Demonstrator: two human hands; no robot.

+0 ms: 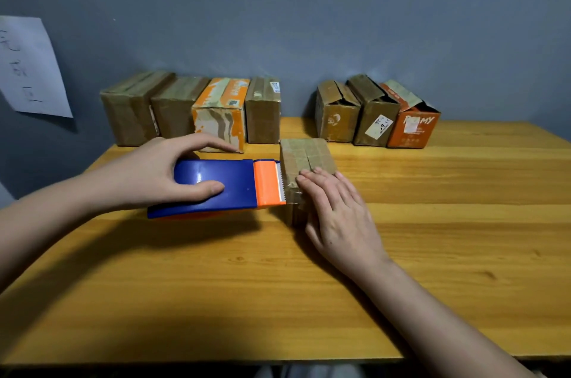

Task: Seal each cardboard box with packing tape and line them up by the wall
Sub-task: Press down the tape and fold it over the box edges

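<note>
We see the left hand (160,173) gripping a blue plastic tape dispenser with an orange cutter head (222,187), thumb across its near face and fingers curled over its far edge, held just above the yellow wooden table (432,223). The dispenser's toothed edge sits at the left side of a small brown cardboard box with its top flaps closed (304,156), which stands on the table near the middle, in front of the gap between two groups of boxes. A short strip of clear packing tape (293,195) runs from the cutter onto the near part of that box. The right hand (336,216) lies flat on the box's near end, fingers straight and together, pressing the tape down; it grips nothing. Against the grey-blue wall (309,6), four boxes stand side by side on the left, three plain brown and one orange-and-white printed carton (221,111), all with closed tops. To the right, three more stand with flaps loose, the outermost an orange carton with white lettering (412,127). A white sheet of paper with handwriting (31,68) hangs on the wall at far left.
</note>
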